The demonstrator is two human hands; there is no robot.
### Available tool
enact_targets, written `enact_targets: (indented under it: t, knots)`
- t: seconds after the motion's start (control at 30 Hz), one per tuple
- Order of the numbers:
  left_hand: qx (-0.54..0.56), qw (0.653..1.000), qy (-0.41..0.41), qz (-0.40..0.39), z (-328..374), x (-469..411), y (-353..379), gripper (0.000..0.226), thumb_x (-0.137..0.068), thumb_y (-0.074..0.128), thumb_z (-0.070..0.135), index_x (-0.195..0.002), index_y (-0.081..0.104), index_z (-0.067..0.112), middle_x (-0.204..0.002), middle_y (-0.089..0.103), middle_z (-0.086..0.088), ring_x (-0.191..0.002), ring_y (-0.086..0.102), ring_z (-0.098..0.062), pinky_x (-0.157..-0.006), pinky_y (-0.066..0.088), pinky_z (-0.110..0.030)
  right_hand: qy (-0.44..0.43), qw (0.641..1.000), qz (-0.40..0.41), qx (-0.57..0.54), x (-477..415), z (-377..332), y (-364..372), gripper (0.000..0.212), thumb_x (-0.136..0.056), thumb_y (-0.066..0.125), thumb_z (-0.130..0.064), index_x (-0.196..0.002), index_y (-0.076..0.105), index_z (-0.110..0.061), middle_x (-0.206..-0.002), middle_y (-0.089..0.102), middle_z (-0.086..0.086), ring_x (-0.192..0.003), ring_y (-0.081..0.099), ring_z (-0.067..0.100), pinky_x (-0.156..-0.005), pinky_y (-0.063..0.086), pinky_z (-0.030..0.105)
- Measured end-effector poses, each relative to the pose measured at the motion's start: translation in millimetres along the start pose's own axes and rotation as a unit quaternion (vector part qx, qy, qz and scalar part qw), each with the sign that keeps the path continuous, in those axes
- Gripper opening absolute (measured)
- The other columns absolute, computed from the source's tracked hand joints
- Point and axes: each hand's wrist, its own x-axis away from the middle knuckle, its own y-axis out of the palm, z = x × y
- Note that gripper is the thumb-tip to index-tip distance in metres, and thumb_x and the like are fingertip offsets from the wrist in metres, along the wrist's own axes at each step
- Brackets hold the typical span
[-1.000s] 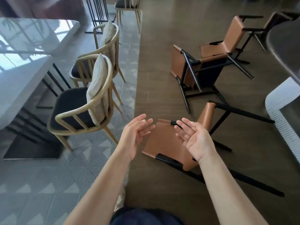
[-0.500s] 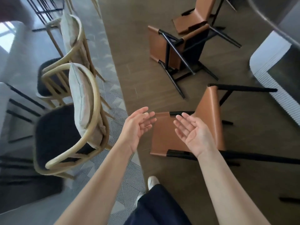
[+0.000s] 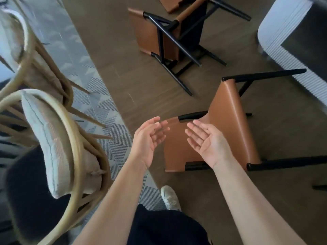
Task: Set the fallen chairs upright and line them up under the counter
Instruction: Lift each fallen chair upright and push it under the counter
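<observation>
Plainly, the nearest fallen chair (image 3: 230,121) lies right under both sets of fingers, seemingly on its back: one brown leather panel flat on the floor, the other standing up, black legs pointing off to the right of the right hand (image 3: 207,142). Neither hand touches it. The left hand (image 3: 148,138) and the right hover above the flat panel, palms turned up and inward, fingers loosely spread, holding nothing.

To lift it well, I would take the black frame rather than the leather. One bar (image 3: 192,116) sits just past the fingertips, and another (image 3: 196,166) lies back beside the right wrist. Gripping one with each hand and swinging the flat panel upward should tip the chair onto its feet.

A second fallen chair (image 3: 148,32) lies well beyond the fingertips, so the legs have room to swing. The white ribbed counter (image 3: 276,23) stands far to the right of the right fingers, in the direction the legs point. A wooden chair (image 3: 70,138) with a cushion stands near the left of the left fingers; keep that elbow tucked in.
</observation>
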Motion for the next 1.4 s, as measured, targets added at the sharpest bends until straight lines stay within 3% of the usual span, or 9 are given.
enact_targets:
  t: [0.43,0.67,0.87,1.07,1.23,1.4]
  knots:
    - [-0.096,0.988,-0.118,-0.037,-80,-121,-46,0.021,-0.095,0.046,0.013,-0.103,0.065,0.014,-0.113,0.070,-0.012,-0.097,0.068,-0.026,-0.089,0.049,-0.038,-0.007,0.995,0.077,-0.056,-93,81,-22,0.025,-0.101,0.044,-0.022,-0.109,0.067,-0.015,-0.105,0.076,0.002,-0.095,0.073,0.018,-0.080,0.054,0.032]
    - [-0.095,0.987,-0.117,-0.051,-142,-187,-62,0.019,-0.093,0.049,0.015,-0.099,0.067,0.014,-0.102,0.074,-0.007,-0.093,0.069,-0.022,-0.092,0.048,-0.039,-0.011,0.997,0.066,-0.048,-157,136,-66,0.026,-0.100,0.044,-0.022,-0.113,0.065,-0.016,-0.105,0.076,0.001,-0.096,0.072,0.017,-0.081,0.053,0.032]
    - [-0.127,0.983,-0.133,-0.025,-252,-248,-87,0.016,-0.095,0.048,0.016,-0.098,0.064,0.016,-0.107,0.071,-0.006,-0.094,0.064,-0.020,-0.080,0.047,-0.032,-0.021,0.997,0.061,-0.031,-232,197,-129,0.028,-0.102,0.041,-0.023,-0.118,0.063,-0.015,-0.105,0.076,0.001,-0.096,0.072,0.016,-0.079,0.054,0.030]
    - [-0.156,0.984,-0.082,-0.006,-334,-329,-110,0.015,-0.091,0.053,0.013,-0.092,0.068,0.013,-0.095,0.070,-0.002,-0.092,0.061,-0.016,-0.073,0.046,-0.027,-0.053,0.996,0.066,0.001,-316,251,-183,0.027,-0.102,0.043,-0.024,-0.117,0.063,-0.015,-0.106,0.075,0.003,-0.094,0.073,0.016,-0.072,0.057,0.026]
    - [-0.174,0.981,-0.091,0.002,-390,-389,-135,0.018,-0.090,0.055,0.016,-0.104,0.064,0.011,-0.104,0.065,-0.006,-0.098,0.056,-0.018,-0.075,0.045,-0.028,-0.078,0.995,0.055,0.002,-387,284,-205,0.028,-0.102,0.041,-0.022,-0.117,0.062,-0.013,-0.100,0.074,0.001,-0.089,0.071,0.015,-0.069,0.057,0.025]
    - [-0.185,0.979,-0.082,0.012,-416,-438,-151,0.013,-0.090,0.055,0.018,-0.100,0.061,0.013,-0.105,0.060,-0.006,-0.096,0.053,-0.019,-0.076,0.043,-0.030,-0.082,0.996,0.030,-0.014,-445,305,-206,0.028,-0.101,0.038,-0.019,-0.116,0.060,-0.011,-0.096,0.071,0.003,-0.084,0.068,0.015,-0.072,0.054,0.025]
